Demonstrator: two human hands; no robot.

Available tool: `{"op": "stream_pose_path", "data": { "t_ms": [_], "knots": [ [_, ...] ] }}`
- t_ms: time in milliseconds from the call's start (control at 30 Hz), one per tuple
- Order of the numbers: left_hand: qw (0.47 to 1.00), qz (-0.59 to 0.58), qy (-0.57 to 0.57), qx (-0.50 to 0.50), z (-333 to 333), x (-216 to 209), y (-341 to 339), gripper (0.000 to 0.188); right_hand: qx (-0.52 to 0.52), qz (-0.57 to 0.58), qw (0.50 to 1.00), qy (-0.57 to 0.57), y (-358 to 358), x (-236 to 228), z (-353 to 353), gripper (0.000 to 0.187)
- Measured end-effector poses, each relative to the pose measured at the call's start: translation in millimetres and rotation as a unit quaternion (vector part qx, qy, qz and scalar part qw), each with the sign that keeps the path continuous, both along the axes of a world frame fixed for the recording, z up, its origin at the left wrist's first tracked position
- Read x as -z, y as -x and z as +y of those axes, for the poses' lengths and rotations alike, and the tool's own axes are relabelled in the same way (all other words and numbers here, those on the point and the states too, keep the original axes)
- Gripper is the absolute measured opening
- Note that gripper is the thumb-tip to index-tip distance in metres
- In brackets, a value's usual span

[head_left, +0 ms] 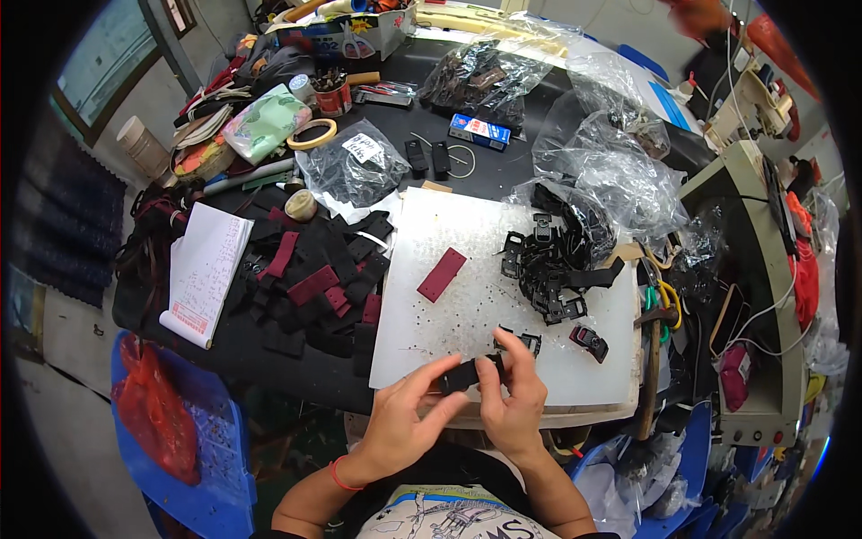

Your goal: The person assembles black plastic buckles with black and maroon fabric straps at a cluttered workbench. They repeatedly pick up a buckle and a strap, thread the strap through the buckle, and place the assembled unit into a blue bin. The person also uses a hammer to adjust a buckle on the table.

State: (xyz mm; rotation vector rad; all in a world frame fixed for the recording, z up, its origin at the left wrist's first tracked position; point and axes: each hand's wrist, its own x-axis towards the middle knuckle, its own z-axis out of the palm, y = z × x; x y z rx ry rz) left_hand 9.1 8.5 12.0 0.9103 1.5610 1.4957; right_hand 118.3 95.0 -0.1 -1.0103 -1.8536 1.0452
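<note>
Above the near edge of the white board (pixel 503 211), both my hands grip a small black strap piece (pixel 460 377), too dark to make out in detail. My left hand (pixel 406 420) pinches its left end between thumb and fingers. At the other end, my right hand (pixel 515 406) presses with thumb and bent fingers. Just beyond my right fingers lies a black buckle (pixel 532 343), partly covered by them. A maroon strap piece (pixel 442 275) with small holes lies flat on the board, and a black and maroon buckle (pixel 589 342) rests to the right.
Black buckles (pixel 552 278) are heaped on the board's right side. Black and maroon strap pieces (pixel 314 283) pile up to its left, beside an open notebook (pixel 206 269). A hammer (pixel 654 359) and scissors (pixel 669 296) lie at the right edge. Clear plastic bags (pixel 620 171) stand behind.
</note>
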Motion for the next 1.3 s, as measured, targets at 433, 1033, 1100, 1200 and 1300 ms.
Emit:
{"op": "stream_pose_path", "data": {
  "t_ms": [433,1033,1100,1200,1300],
  "knots": [
    [0.999,0.025,0.024,-0.007,-2,4,3,0.028,-0.165,-0.037,0.959,-0.228,-3,6,8,0.024],
    [0.997,0.061,0.011,-0.051,9,8,5,0.017,-0.081,-0.050,0.995,-0.009,-7,0,5,0.012],
    [0.990,0.128,0.010,-0.052,15,9,12,0.014,-0.095,-0.071,0.992,-0.050,-10,-1,10,0.017],
    [0.959,0.266,-0.032,-0.097,54,3,44,0.013,-0.084,-0.156,0.976,-0.128,-29,-3,31,0.032],
    [0.929,0.352,-0.058,-0.095,91,9,69,0.015,0.009,-0.223,0.956,-0.190,-45,6,44,0.032]
  ]
}}
